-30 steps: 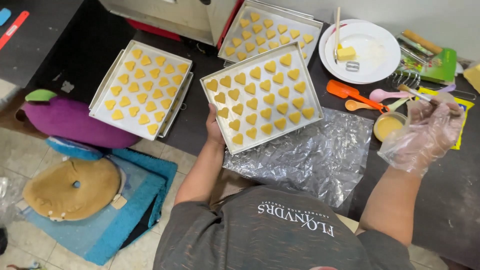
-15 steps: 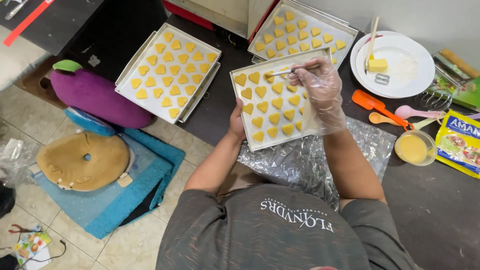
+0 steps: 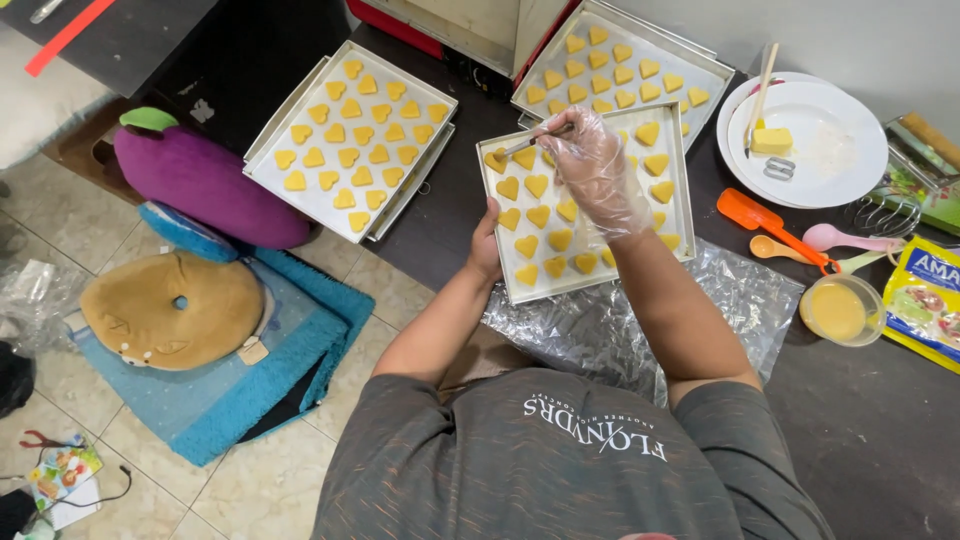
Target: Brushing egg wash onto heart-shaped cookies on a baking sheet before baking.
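Head view: gloved right hand [image 3: 596,165] fingers clamped on brush [image 3: 532,142] over cookie tray [image 3: 520,290], left hand [image 3: 487,250] gripping tray edge.

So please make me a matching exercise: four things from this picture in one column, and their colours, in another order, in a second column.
Things:
1. spatula
2. plate
3. aubergine cushion
4. heart-shaped biscuits

Colours:
A. purple
B. yellow
C. orange
D. white

Pairs: 1-C, 2-D, 3-A, 4-B
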